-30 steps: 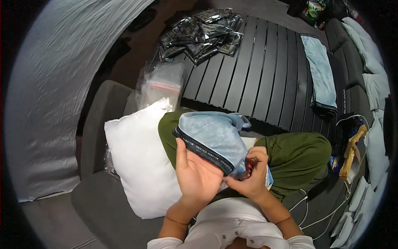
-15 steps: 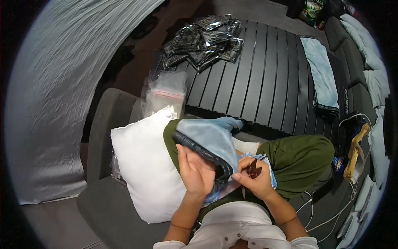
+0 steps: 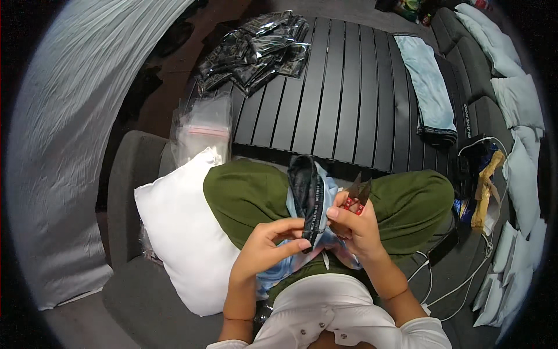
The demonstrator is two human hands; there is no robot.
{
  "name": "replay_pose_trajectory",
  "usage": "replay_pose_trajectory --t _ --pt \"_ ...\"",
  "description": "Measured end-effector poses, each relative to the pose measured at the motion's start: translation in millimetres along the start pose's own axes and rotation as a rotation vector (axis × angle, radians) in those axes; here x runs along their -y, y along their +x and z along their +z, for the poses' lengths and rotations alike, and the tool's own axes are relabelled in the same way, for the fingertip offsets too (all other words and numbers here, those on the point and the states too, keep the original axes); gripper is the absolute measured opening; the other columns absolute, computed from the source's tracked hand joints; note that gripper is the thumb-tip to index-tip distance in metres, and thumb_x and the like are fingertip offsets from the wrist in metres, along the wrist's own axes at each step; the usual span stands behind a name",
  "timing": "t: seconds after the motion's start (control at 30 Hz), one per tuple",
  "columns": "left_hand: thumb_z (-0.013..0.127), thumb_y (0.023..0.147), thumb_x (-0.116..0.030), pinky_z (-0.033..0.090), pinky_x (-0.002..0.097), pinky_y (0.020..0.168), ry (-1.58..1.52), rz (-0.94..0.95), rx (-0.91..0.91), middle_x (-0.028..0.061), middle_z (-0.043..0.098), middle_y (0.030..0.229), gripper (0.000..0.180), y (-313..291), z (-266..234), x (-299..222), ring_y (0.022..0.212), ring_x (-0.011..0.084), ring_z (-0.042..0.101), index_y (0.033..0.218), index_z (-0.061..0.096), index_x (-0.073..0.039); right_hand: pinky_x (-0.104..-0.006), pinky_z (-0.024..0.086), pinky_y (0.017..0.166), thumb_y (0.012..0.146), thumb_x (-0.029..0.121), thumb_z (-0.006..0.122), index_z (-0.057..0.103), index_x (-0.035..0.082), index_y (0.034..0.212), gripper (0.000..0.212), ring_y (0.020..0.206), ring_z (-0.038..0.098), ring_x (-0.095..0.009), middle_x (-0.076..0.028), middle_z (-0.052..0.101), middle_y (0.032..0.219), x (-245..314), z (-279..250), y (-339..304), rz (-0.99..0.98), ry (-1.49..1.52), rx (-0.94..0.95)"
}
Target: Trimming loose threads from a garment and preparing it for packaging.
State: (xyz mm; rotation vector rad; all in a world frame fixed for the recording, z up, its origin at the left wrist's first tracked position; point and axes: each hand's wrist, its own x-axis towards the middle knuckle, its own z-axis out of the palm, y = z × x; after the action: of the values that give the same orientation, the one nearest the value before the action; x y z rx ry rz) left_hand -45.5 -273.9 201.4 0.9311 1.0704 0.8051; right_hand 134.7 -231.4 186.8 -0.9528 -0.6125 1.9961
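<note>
A light-blue garment with a black elastic band hangs between my hands, above my lap. My left hand pinches the lower end of the band between thumb and fingers. Thumb and fingers of my right hand are closed on small scissors with red on the handles, blades pointing up and away. The thumb of that hand also meets the garment's edge. More blue-and-pink patterned cloth lies in my lap below, partly hidden by my hands.
A white pillow lies at my left. Behind it are clear plastic bags. Several black glossy packets are piled on the black slatted table, with a folded light-blue cloth at its right. White cables run along the right.
The garment has turned from spread open over my left hand to upright, with its band gathered edge-on. My left hand has gone from open-palmed to pinching the band. The view has shifted slightly.
</note>
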Motion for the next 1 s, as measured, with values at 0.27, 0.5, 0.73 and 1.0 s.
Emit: replay_pose_trajectory --t 0.27,0.5,0.73,1.0 --pt "0.053 0.084 -0.02 0.047 0.0314 0.078 -0.437 0.35 -0.477 0.0084 0.057 0.094 0.034 -29.4 -25.5 17.7 0.083 0.0147 0.056 0.112 0.046 -0.002 -0.0167 0.022 0.036 0.081 0.012 0.054 0.05 0.002 0.083 0.011 0.04 0.029 -0.002 -0.001 0.048 0.072 -24.7 -33.0 19.2 -0.342 -0.127 -0.2" --pt "0.044 0.086 -0.043 0.036 0.0518 0.092 -0.569 0.663 -1.157 0.0179 0.039 0.126 0.052 -91.1 -53.4 -34.5 0.112 0.0325 0.042 0.123 0.041 -0.007 -0.018 0.038 0.052 0.079 0.017 0.059 0.051 0.002 0.099 0.026 0.056 0.047 -0.006 -0.004 0.054 0.086 -60.8 -82.3 48.5 -0.169 -0.361 -0.224" --pt "0.041 0.075 -0.059 0.037 0.0483 0.092 0.77 0.941 -1.554 0.0198 0.036 0.127 0.077 -81.2 -20.3 -50.1 0.113 0.033 0.041 0.126 0.036 -0.002 -0.0225 0.045 0.055 0.072 0.02 0.068 0.054 -0.002 0.093 0.033 0.061 0.057 -0.012 -0.006 0.058 0.072 -119.2 -69.8 99.6 -0.013 -0.801 0.038" --pt "0.04 0.07 -0.071 0.036 0.0454 0.092 0.375 0.766 -1.664 0.021 0.037 0.125 0.093 -140.5 -51.9 40.6 0.113 0.0334 0.041 0.125 0.035 0.003 -0.0209 0.037 0.044 0.068 0.017 0.059 0.052 0.004 0.065 0.015 0.044 0.044 -0.009 0.0 0.05 0.057 7.8 -98.4 80.9 -0.088 -0.149 0.263"
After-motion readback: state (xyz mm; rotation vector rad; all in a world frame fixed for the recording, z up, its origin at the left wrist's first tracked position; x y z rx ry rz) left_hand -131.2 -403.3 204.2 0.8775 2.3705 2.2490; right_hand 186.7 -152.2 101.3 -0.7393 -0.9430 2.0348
